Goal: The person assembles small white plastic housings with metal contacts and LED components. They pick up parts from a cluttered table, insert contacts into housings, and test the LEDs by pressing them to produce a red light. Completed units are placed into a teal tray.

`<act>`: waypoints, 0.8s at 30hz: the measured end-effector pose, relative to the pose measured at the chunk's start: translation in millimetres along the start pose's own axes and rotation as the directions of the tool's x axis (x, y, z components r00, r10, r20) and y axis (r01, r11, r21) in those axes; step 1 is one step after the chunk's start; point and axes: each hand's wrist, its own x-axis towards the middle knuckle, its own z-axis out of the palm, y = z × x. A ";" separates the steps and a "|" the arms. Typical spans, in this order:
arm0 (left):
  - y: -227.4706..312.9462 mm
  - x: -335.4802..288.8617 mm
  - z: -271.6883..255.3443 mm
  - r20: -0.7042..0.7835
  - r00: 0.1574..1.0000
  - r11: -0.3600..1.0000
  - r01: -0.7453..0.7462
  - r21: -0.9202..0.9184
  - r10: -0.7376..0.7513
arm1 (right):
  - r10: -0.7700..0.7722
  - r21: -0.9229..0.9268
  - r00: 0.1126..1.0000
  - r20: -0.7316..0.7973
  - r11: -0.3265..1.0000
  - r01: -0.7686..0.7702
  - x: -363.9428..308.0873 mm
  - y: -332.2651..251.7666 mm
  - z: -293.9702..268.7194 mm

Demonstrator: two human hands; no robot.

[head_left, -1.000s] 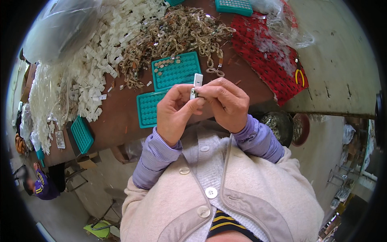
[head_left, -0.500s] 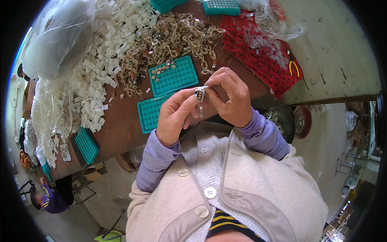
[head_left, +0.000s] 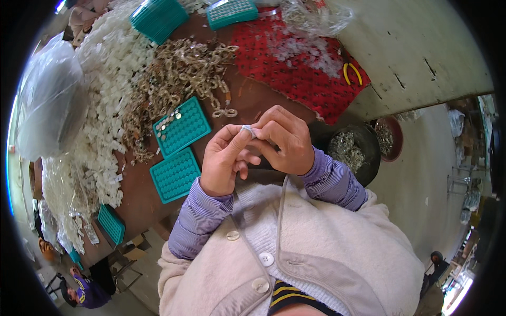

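Note:
My left hand and my right hand meet in front of my chest. Together they pinch a small pale piece between thumbs and fingertips. Most of the piece is hidden by my fingers. Just beyond my left hand lie two teal dimpled trays on the brown table; the farther tray holds several small round metal bits in one corner. A heap of brownish chain-like parts lies behind the trays.
A big pile of white plastic pieces and a clear plastic bag fill the left. A red patterned cloth lies at the back right. Dark bowls of scraps stand on the floor at right. More teal trays are stacked far back.
Both hands have stayed together, shifting slightly right and nearer my chest. The upright white piece seen a second ago now shows only as a small pale tip between my fingertips.

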 end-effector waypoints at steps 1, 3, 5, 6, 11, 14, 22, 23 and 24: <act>0.2 5.3 1.4 0.021 0.999 0.999 0.046 -0.020 -0.046 | -0.001 -0.031 1.000 -0.001 1.000 0.001 -1.8 1.9 -3.5; 1.5 15.0 2.5 0.047 0.994 0.993 0.099 -0.059 -0.097 | 0.002 -0.056 1.000 0.017 0.998 -0.001 -1.3 8.7 -10.0; 6.0 20.1 0.1 -0.055 0.997 0.997 0.057 -0.049 -0.059 | 0.033 -0.055 0.996 0.088 0.998 -0.029 3.9 22.7 -17.9; 9.3 21.6 -2.0 -0.079 0.996 0.998 0.030 -0.063 -0.035 | 0.071 -0.095 0.997 0.016 0.993 -0.069 8.2 34.4 -23.6; 24.9 21.0 -14.3 -0.132 0.974 0.978 -0.194 -0.076 0.183 | 0.173 -0.488 0.982 -0.074 0.853 -0.187 33.1 124.5 -64.3; 19.8 18.0 -13.3 -0.125 0.977 0.982 -0.179 -0.057 0.170 | 0.108 -0.632 0.992 0.059 0.774 -0.047 39.1 153.4 -69.3; 16.8 9.3 -7.1 -0.055 0.995 0.993 -0.081 0.088 0.086 | 0.633 0.254 0.770 0.077 0.735 -0.629 36.8 73.0 -50.1; 13.9 9.5 -3.6 -0.006 0.999 0.998 -0.037 0.045 0.037 | 0.598 0.327 0.795 0.099 0.735 -0.594 31.5 56.1 -43.1; 9.8 10.0 0.5 0.005 1.000 0.999 0.008 0.031 -0.008 | 0.561 0.401 0.819 0.119 0.727 -0.557 25.2 39.7 -34.0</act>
